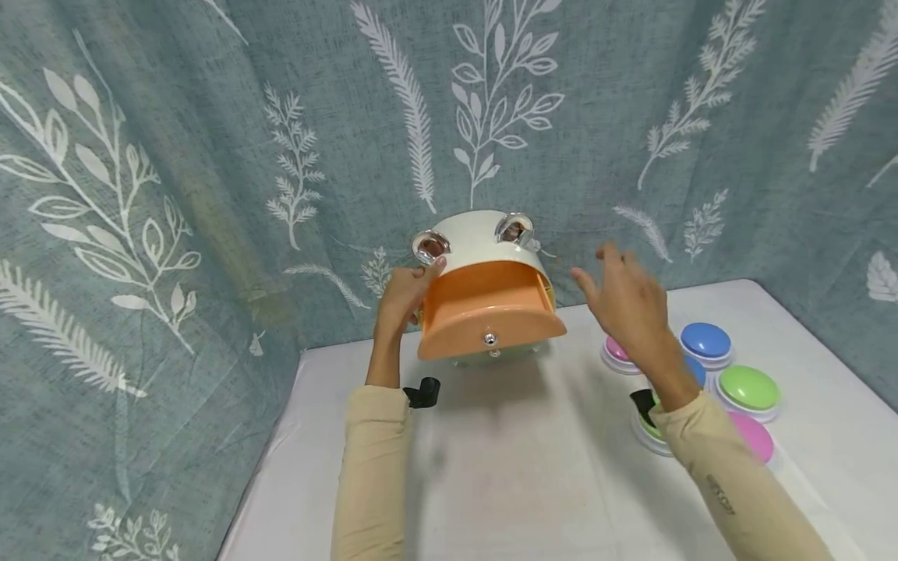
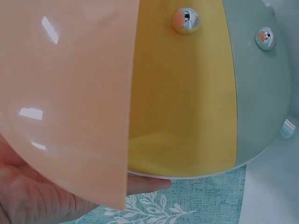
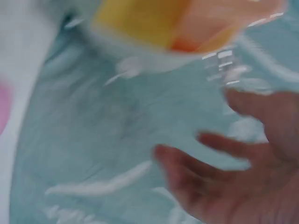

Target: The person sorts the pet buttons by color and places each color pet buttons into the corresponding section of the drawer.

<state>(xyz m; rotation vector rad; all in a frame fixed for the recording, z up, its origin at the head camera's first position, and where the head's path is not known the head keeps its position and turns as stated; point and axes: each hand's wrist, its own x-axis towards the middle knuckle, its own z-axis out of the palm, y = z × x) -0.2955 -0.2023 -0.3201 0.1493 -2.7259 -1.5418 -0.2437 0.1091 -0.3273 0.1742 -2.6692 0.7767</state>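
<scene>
A rounded white drawer cabinet [image 1: 471, 231] with two chrome ring ornaments stands at the back of the table. Its orange top drawer [image 1: 484, 331] is pulled out, with a small chrome knob on the front. Below it, the left wrist view shows a yellow drawer [image 2: 187, 102] and a green drawer [image 2: 257, 79], both pushed in. My left hand [image 1: 404, 298] grips the cabinet's left side, thumb up by the left ring. To the right of the cabinet, my right hand [image 1: 627, 300] is raised, apart from it, fingers spread and nothing held.
Several domed discs on white bases, among them a blue one [image 1: 705, 340], a green one [image 1: 749, 387] and a pink one [image 1: 752, 436], sit on the right of the white table [image 1: 505, 483]. A leaf-patterned curtain [image 1: 337, 156] hangs right behind.
</scene>
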